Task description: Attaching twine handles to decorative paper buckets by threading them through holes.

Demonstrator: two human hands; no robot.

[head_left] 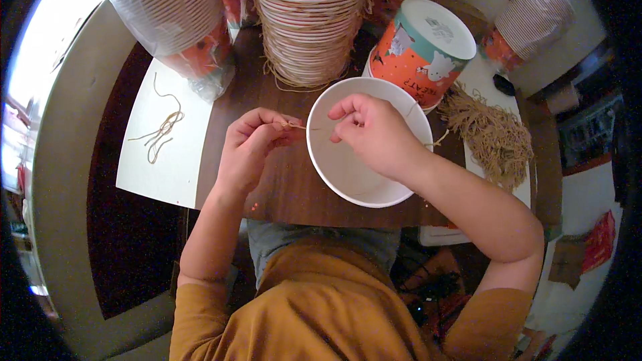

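Observation:
A white-lined paper bucket [361, 180] stands on the brown table in front of me, its mouth facing up. At its left wall, my left hand [251, 144] pinches a thin tan paper cord [294, 126] that runs to the bucket's side. A short bit of cord shows inside, by the left inner wall. Over the mouth, my right hand [371, 130] has its fingers curled and closed near that bit; what they hold, if anything, I cannot make out. Another length of cord sticks out at the bucket's right side.
A tall stack of corded buckets [307, 33] stands behind. An upside-down orange bucket [418, 53] is at the back right, beside a heap of tan cords [491, 137]. Loose cords [159, 134] lie on the white board at left. Plastic-wrapped bucket stacks [164, 13] stand around.

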